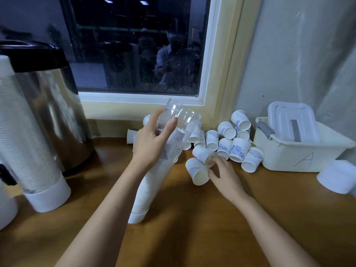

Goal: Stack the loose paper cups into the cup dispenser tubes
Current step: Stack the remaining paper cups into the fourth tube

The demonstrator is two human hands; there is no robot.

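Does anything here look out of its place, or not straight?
Yes. The loose paper cups lie tumbled on their sides in a heap beside the white bin, not stacked. The clear tube, gripped by the left hand, leans off upright, its base on the table.

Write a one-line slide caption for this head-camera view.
Left hand steadies a tilted dispenser tube while right hand grasps a loose paper cup.

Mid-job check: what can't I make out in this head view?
Head view:
Loose cups: some sit behind the left hand and dispenser tube; count hidden.
Right hand: fingertips partly hidden among them; grip unclear.
Bin contents: covered by its lid.
White object: cut by right edge.
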